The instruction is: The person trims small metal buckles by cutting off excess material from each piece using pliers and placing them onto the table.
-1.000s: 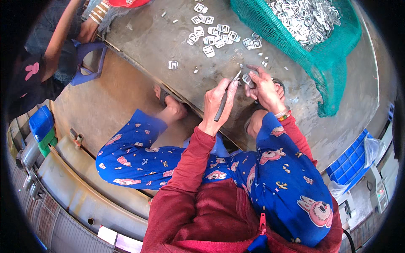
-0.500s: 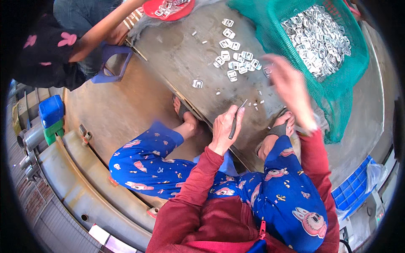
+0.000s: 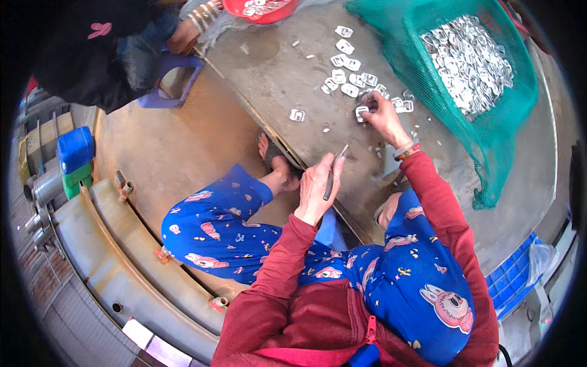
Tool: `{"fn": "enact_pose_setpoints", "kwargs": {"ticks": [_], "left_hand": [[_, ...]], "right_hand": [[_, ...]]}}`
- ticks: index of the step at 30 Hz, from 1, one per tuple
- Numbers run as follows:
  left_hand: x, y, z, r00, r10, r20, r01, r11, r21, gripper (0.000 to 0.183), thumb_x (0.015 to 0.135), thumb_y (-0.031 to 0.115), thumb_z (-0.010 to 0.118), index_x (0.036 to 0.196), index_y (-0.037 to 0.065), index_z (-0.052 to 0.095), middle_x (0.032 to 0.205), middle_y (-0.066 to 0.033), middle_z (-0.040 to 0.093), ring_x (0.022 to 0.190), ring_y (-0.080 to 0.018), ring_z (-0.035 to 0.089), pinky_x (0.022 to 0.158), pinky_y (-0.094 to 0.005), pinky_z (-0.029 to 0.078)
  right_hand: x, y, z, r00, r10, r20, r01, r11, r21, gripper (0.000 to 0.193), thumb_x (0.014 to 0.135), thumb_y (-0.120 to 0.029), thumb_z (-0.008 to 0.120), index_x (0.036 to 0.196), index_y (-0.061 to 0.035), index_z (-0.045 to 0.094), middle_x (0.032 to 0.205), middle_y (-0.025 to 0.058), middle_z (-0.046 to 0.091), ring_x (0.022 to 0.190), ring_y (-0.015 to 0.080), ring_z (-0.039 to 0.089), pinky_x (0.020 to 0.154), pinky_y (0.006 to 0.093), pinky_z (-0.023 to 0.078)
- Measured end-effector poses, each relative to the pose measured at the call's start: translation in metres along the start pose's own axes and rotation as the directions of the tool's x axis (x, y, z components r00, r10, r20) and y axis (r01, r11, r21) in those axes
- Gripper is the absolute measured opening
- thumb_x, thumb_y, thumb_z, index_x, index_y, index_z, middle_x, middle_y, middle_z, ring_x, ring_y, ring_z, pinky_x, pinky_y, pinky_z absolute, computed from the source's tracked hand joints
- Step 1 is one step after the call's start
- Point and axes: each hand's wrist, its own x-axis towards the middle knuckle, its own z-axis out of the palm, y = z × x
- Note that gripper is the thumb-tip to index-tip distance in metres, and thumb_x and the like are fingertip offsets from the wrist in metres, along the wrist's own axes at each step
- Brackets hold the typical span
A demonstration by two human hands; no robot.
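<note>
My left hand (image 3: 316, 186) is closed around a thin dark hand tool (image 3: 332, 180) with a narrow pale tip pointing up and right; I cannot tell its exact kind. The fingers of my right hand (image 3: 382, 116) pinch a small silvery buckle-like metal piece (image 3: 361, 114) just above the grey metal surface. Several like pieces (image 3: 350, 90) lie loose beyond and beside that hand, partly hidden by it. One piece (image 3: 297, 115) lies apart to the left. Tiny pale scraps (image 3: 326, 129) are scattered between my hands.
A green basket lined with netting (image 3: 405, 43) at the far right holds a heap of the metal pieces. At the far edge stands a red bowl (image 3: 260, 14) with more pieces. Another person's hand (image 3: 183, 35) is at the upper left, near a purple stool (image 3: 160, 99).
My right hand has come left and down from beside the green basket and now pinches a metal piece. My left hand keeps the tool, having shifted slightly left. The other person's arm has moved back.
</note>
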Motion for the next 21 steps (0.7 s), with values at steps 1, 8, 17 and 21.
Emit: {"fn": "enact_pose_setpoints", "kwargs": {"ticks": [1,8,17,21], "left_hand": [[0.003,0.001,0.002,1.0,-0.015,0.013,0.015,1.0,0.006,0.028,0.093,0.026,0.052,0.077,0.004,0.048,0.058,-0.0206,0.051,0.057,-0.0416,0.055,0.05,-0.0468,0.039],[0.021,0.029,0.018,0.994,-0.011,0.11,0.017,0.999,-0.048,0.031,0.094,0.027,0.05,0.076,0.003,0.047,0.055,-0.0201,0.048,0.054,-0.0408,0.052,0.05,-0.0438,0.039],[0.025,0.046,0.033,0.994,0.092,0.065,-0.085,0.991,-0.104,0.027,0.093,0.023,0.053,0.076,0.003,0.048,0.056,-0.0197,0.048,0.053,-0.039,0.051,0.05,-0.0426,0.038],[0.023,0.045,0.029,0.995,0.075,0.072,-0.067,0.992,-0.104,0.025,0.093,0.023,0.053,0.077,0.003,0.048,0.055,-0.0192,0.047,0.053,-0.0391,0.051,0.05,-0.0421,0.039]], "right_hand": [[-0.011,-0.002,-0.007,0.998,0.05,0.045,-0.058,0.978,0.202,0.029,0.078,-0.003,0.061,0.106,-0.0002,0.056,0.088,0.0124,0.064,0.081,0.0176,0.063,0.069,0.0297,0.05],[-0.066,0.006,-0.033,0.97,0.097,0.224,-0.232,0.652,0.722,0.027,0.086,-0.003,0.06,0.113,-0.0005,0.057,0.097,0.0075,0.064,0.088,0.0137,0.06,0.077,0.0292,0.049],[-0.079,0.013,-0.047,0.873,-0.209,0.441,-0.456,-0.027,0.89,0.027,0.092,-0.006,0.048,0.118,0.0032,0.049,0.097,0.0095,0.057,0.08,0.018,0.054,0.072,0.0305,0.049],[-0.082,0.001,-0.047,0.926,0.004,0.377,-0.355,0.343,0.87,0.034,0.093,-0.007,0.048,0.123,0.008,0.044,0.114,0.0187,0.056,0.094,0.0243,0.058,0.082,0.0331,0.049]]}}
